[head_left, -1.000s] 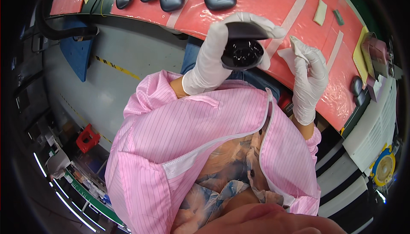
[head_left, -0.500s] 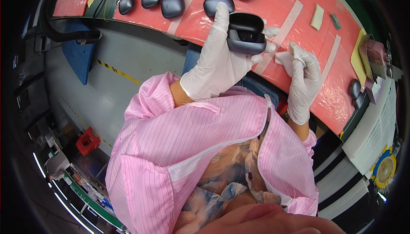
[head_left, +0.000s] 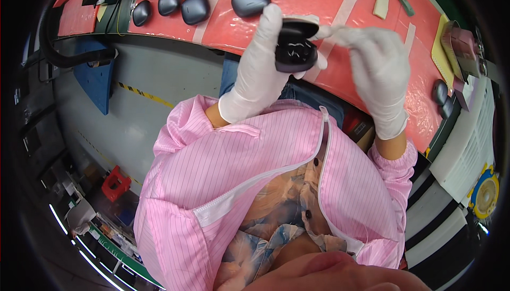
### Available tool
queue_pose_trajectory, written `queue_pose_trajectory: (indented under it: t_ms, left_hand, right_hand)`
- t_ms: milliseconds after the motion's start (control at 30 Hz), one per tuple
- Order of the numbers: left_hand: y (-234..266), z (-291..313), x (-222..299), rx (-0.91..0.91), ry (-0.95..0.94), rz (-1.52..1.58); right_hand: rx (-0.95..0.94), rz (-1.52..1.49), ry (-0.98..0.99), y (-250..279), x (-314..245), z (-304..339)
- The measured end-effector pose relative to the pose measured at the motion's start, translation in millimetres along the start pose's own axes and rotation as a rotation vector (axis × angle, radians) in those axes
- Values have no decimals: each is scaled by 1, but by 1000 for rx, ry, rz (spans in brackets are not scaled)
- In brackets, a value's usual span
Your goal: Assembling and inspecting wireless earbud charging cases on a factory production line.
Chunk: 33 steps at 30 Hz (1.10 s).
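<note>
My left hand (head_left: 255, 73), in a white glove, is closed around a dark earbud charging case (head_left: 295, 57). The lid stands open, and the glossy black inside is turned up toward me. To the right of the case is my gloved right hand (head_left: 380, 68), blurred by motion, its fingers bent together and pointing at the lid. A white cloth (head_left: 337, 31) seems pinched at its fingertips, but its outline is smeared. On the table beyond the left thumb lies a closed blue-grey case (head_left: 251, 2).
Several more closed cases (head_left: 195, 9) lie at the far left on the red-covered table (head_left: 244, 36). Two small dark pieces (head_left: 440, 93) lie near the right edge, by a yellow pad (head_left: 441, 52). A pale strip (head_left: 381, 2) and a green block (head_left: 407, 6) lie farther back.
My right hand has moved up and left toward the case with the cloth. My left hand has shifted slightly left and tilted the case so that more of its inside shows.
</note>
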<state>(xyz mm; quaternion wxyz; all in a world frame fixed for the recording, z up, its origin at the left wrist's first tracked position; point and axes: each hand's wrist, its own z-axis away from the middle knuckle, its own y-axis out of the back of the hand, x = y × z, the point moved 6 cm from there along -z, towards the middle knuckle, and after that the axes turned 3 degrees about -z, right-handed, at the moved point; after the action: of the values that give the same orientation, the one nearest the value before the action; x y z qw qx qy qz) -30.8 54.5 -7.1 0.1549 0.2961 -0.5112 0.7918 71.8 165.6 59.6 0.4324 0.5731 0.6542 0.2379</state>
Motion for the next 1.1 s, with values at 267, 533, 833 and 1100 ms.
queue_pose_trajectory:
  t_ms: [267,533,833,1100]
  left_hand:
    - [-11,-9,-6,10,68,262]
    - [-16,-8,-1,15,10,25]
    - [-15,-9,5,132,-90,-181]
    - [-15,-12,1,155,-88,-145]
  right_hand:
    - [215,-514,-261,-16,-5,20]
    - [217,-331,-246,-26,2,21]
    - [211,-170,-145,-19,-18,10]
    - [364,-334,-253,-10,-9,11]
